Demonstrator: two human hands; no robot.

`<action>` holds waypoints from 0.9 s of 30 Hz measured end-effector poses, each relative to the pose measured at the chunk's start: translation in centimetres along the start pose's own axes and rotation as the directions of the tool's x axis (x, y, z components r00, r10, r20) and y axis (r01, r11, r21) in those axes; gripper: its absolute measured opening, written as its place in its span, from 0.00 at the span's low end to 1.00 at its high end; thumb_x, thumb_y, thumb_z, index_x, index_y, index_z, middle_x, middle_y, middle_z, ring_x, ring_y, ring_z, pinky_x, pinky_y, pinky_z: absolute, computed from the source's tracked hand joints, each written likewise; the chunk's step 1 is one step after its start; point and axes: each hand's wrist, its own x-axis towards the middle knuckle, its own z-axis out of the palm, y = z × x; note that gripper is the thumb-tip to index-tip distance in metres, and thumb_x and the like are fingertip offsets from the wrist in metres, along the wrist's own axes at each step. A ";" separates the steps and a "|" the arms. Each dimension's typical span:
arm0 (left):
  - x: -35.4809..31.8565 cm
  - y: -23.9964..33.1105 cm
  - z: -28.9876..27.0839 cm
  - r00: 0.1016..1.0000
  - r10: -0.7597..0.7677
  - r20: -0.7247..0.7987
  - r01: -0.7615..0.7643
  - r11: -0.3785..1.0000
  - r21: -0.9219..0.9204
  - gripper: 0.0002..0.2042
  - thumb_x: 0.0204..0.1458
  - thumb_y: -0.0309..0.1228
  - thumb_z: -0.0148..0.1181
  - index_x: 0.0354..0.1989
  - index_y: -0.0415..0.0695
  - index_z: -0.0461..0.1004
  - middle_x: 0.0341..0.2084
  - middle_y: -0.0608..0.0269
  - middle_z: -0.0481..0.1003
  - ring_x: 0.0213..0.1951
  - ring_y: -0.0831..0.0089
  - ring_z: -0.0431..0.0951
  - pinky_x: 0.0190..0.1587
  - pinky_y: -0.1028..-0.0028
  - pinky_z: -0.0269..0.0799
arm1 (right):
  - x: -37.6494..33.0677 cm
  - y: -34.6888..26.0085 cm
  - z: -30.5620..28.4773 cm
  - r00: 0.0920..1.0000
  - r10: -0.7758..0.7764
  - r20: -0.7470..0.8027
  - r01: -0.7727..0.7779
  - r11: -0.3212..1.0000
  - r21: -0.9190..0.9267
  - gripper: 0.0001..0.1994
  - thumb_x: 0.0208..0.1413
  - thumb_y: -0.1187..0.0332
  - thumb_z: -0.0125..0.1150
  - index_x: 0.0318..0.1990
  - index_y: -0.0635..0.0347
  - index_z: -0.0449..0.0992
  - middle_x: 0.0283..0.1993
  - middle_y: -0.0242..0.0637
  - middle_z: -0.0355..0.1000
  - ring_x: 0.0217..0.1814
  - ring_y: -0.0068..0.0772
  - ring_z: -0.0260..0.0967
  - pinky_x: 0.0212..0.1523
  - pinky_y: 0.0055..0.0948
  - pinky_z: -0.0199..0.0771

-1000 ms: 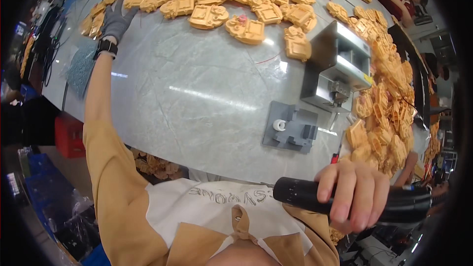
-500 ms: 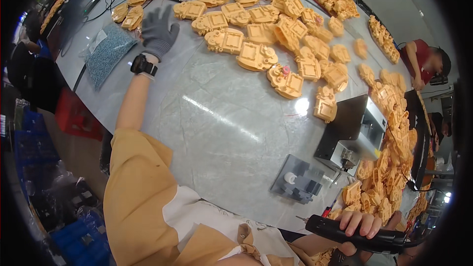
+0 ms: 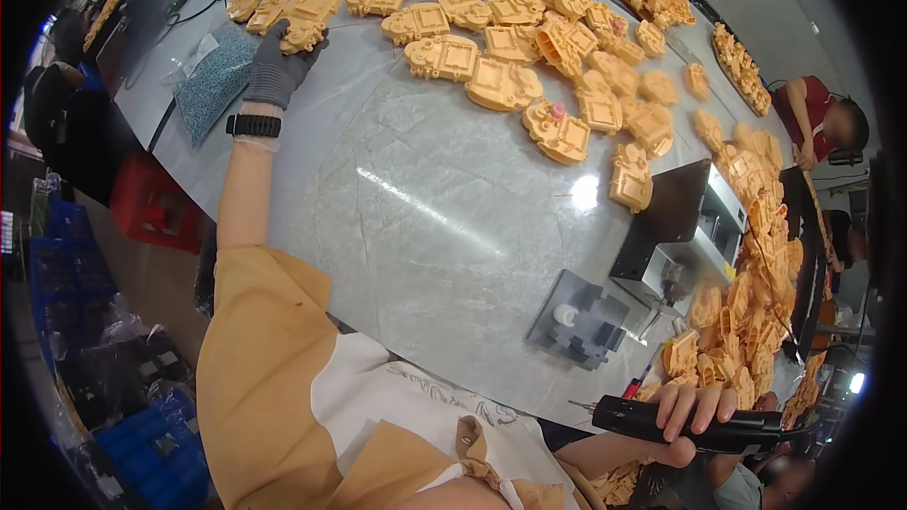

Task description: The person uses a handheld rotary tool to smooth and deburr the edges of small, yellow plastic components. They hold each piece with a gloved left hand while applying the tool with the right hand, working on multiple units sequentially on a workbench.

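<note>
My left hand (image 3: 281,74), in a grey glove, reaches to the far left of the table. It is closed on the near end of a yellow-orange plastic housing (image 3: 313,8); the fingertips are partly hidden. My right hand (image 3: 694,412) is bare and wraps around a black electric screwdriver (image 3: 727,425) at the lower right. Its thin bit points left, toward a grey fixture block (image 3: 578,319) with a white round piece on it. Beside the fixture stands a black and silver machine (image 3: 675,241) with a nozzle at its lower end.
Many similar housings (image 3: 505,85) spread across the far side, and a large heap (image 3: 756,255) fills the right. A clear bag of blue pellets (image 3: 213,83) lies near my left wrist. A red-handled tool (image 3: 635,385) lies near the screwdriver. Another person (image 3: 817,118) sits at far right.
My left hand was spread with fingers apart; now it is closed on a housing that did not show before. My right hand still holds the screwdriver. The whole view has shifted slightly.
</note>
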 end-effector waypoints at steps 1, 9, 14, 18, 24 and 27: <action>1.0 0.7 0.0 0.999 0.013 -0.046 -0.013 1.000 0.010 0.22 0.54 0.33 0.43 0.54 0.35 0.52 0.45 0.42 0.65 0.43 0.48 0.70 0.39 0.57 0.73 | -0.3 0.1 -0.2 0.999 -0.031 -0.030 0.031 0.999 0.020 0.23 0.37 0.82 0.63 0.41 0.56 0.60 0.29 0.29 0.64 0.18 0.23 0.64 0.19 0.22 0.63; 2.6 3.3 3.1 0.963 0.230 0.141 -0.245 0.964 0.099 0.23 0.49 0.24 0.46 0.56 0.39 0.52 0.50 0.49 0.63 0.50 0.56 0.67 0.49 0.59 0.68 | -1.3 -1.0 -0.9 1.000 -0.014 -0.007 0.013 0.996 -0.085 0.25 0.36 0.81 0.64 0.42 0.56 0.58 0.28 0.29 0.63 0.19 0.23 0.63 0.19 0.22 0.62; -4.2 2.4 4.3 0.894 0.201 0.399 -0.292 0.939 0.180 0.23 0.51 0.23 0.46 0.57 0.38 0.51 0.49 0.51 0.63 0.48 0.61 0.69 0.47 0.64 0.71 | -1.4 0.5 -1.0 0.995 -0.020 -0.093 0.014 0.998 -0.068 0.25 0.36 0.80 0.64 0.41 0.56 0.57 0.28 0.29 0.62 0.19 0.22 0.62 0.19 0.21 0.62; -8.2 1.8 7.6 0.872 0.143 0.468 -0.266 0.941 0.210 0.24 0.51 0.24 0.47 0.57 0.35 0.51 0.47 0.52 0.65 0.46 0.66 0.71 0.46 0.73 0.72 | -1.5 1.0 -0.3 0.987 -0.059 -0.151 0.047 0.996 -0.079 0.26 0.35 0.80 0.64 0.41 0.55 0.56 0.27 0.29 0.62 0.19 0.22 0.61 0.20 0.20 0.62; -14.5 1.5 9.8 0.878 0.110 0.466 -0.334 0.837 0.432 0.24 0.50 0.26 0.51 0.56 0.37 0.55 0.42 0.55 0.69 0.41 0.74 0.73 0.41 0.79 0.72 | -1.0 0.4 -1.8 0.998 0.070 -0.004 -0.070 0.994 -0.085 0.25 0.35 0.83 0.61 0.40 0.56 0.56 0.28 0.32 0.63 0.20 0.26 0.63 0.20 0.24 0.64; -18.0 0.3 11.9 0.867 0.112 0.486 -0.378 0.783 0.494 0.24 0.49 0.26 0.53 0.56 0.39 0.57 0.41 0.57 0.69 0.41 0.78 0.72 0.41 0.81 0.70 | -1.9 0.1 -2.5 0.998 0.057 -0.024 -0.058 0.998 -0.034 0.25 0.34 0.85 0.60 0.41 0.56 0.57 0.29 0.35 0.65 0.22 0.34 0.67 0.20 0.31 0.67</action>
